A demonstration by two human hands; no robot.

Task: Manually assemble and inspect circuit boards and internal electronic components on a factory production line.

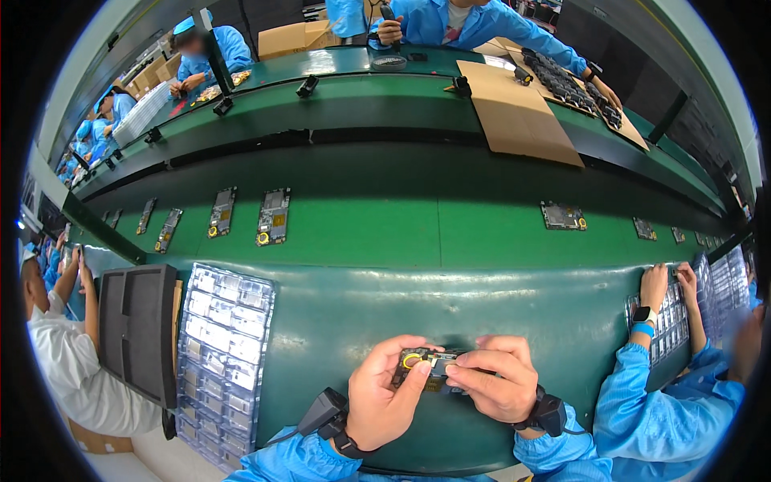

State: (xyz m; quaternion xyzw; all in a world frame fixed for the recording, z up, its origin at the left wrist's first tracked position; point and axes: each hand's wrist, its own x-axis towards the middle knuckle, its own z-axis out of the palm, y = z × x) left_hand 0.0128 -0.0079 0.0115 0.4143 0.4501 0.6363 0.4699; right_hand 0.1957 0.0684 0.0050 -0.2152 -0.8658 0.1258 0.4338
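A dark circuit board [434,385] with a yellow ring near its left end is held above the green bench, close to me. My left hand [379,399] grips its left end, the thumb lying across the face beside the ring. At the right end, my right hand [504,381] is closed, thumb and fingertips pinched on the board. A small pale piece shows between the two thumbs; whether the right fingertips also hold a small part is hidden. Both wrists wear black straps with black boxes.
Several similar boards [274,216] lie on the green conveyor [385,233] ahead. A clear compartment tray [223,353] and a black foam-lined case [136,329] stand left. A co-worker's hands [654,289] work over another tray at right. Brown cardboard [518,112] overhangs the far shelf.
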